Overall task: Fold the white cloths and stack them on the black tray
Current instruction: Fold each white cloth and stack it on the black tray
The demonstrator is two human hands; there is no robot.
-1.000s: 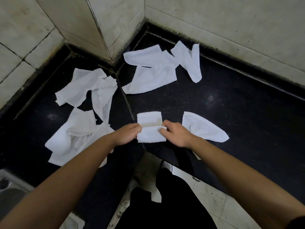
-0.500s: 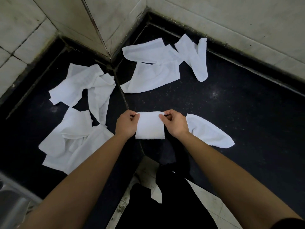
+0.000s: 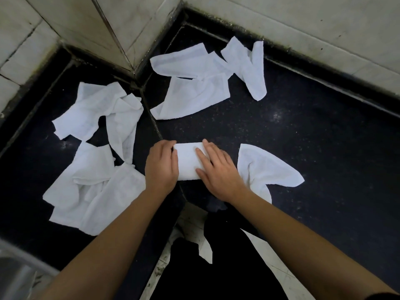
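Observation:
A small folded white cloth (image 3: 187,161) lies on the black counter at its front corner. My left hand (image 3: 160,167) rests flat against its left side, fingers curled over the left edge. My right hand (image 3: 217,169) presses flat on its right half, fingers spread. A loose white cloth (image 3: 267,167) lies just right of my right hand. A heap of unfolded white cloths (image 3: 95,167) covers the left counter. More crumpled cloths (image 3: 201,83) lie at the back near the wall corner. No black tray is in view.
The black counter (image 3: 313,148) wraps around a corner, bounded by tiled walls (image 3: 303,29) behind. A metal sink edge (image 3: 19,271) shows at the lower left. Below the counter's front edge are pale floor tiles (image 3: 192,224) and my dark clothing.
The cloth was held up by its top corners half a second ago. Now it lies folded smaller on the counter, and both hands have come down flat on it.

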